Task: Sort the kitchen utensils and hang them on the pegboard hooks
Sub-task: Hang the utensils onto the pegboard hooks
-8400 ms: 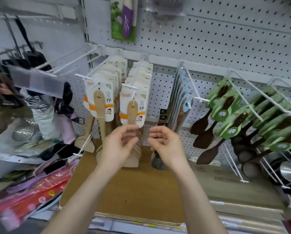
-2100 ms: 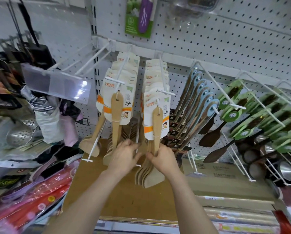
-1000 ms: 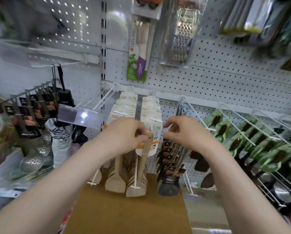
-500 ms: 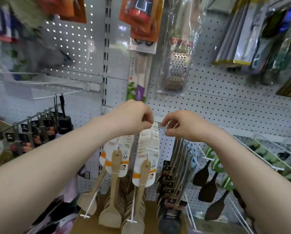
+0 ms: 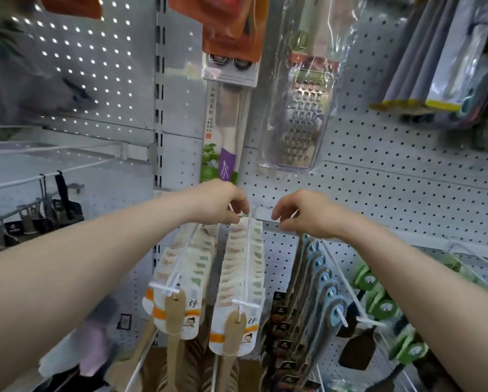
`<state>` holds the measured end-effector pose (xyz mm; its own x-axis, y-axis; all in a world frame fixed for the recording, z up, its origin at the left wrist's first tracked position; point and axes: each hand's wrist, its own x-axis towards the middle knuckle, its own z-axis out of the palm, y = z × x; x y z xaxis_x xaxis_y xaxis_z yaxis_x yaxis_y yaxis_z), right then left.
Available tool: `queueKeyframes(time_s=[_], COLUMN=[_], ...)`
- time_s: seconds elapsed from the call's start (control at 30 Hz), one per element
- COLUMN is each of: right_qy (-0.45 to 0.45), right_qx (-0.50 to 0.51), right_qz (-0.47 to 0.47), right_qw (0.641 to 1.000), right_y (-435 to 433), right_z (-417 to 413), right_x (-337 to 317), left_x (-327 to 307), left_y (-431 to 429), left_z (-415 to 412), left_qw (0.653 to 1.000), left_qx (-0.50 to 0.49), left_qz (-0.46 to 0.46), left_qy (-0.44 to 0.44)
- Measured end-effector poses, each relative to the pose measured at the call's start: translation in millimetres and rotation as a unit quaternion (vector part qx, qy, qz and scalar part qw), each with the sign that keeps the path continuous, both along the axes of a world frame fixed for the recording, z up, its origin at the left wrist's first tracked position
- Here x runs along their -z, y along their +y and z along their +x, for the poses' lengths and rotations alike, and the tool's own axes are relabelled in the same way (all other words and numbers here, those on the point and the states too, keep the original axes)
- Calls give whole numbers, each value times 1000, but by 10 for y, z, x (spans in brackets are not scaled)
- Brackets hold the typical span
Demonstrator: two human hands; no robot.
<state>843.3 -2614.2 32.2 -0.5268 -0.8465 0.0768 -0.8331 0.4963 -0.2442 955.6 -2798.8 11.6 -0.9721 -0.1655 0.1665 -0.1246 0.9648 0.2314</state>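
Both hands are up at the far end of the hooks, hard against the pegboard (image 5: 392,179). The left hand (image 5: 217,205) pinches the root of the hook (image 5: 247,264) carrying the right-hand row of wooden spatulas (image 5: 241,281). The right hand (image 5: 308,213) is curled at the rail (image 5: 265,214) just beside it. Gripping anything? Too blurred to tell. Best to seat that hook square and level before letting go. The count: two rows of wooden spatulas, one blue-handled row (image 5: 326,278), one grater (image 5: 302,117) above.

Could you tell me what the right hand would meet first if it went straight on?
The right hand would probably meet the white rail first; depth is unclear.
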Motion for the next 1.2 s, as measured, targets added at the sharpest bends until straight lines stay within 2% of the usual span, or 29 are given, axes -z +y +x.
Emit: queueKeyframes(time_s=[0.23, 0.53, 0.77, 1.07, 1.2], right_qy=[-18, 14, 11, -3, -43], right_qx=[-19, -11, -6, 13, -5], right_qz=[30, 88, 78, 10, 32], right_qw=[999, 996, 997, 1000, 999], right_y=[-368, -640, -734, -632, -634], right_z=[-304, -474, -495, -470, -403], right_x=[142, 347, 501, 446, 456], left_x=[114, 283, 408, 323, 288], left_y=[-104, -283, -262, -300, -211], left_z=[-233, -421, -573, -524, -423], left_qw=[1000, 998, 994, 999, 999], left_qx=[-2, -43, -41, -46, -23], left_qz=[-3, -15, -81, -16, 15], left_qy=[-28, -36, -57, 4, -43])
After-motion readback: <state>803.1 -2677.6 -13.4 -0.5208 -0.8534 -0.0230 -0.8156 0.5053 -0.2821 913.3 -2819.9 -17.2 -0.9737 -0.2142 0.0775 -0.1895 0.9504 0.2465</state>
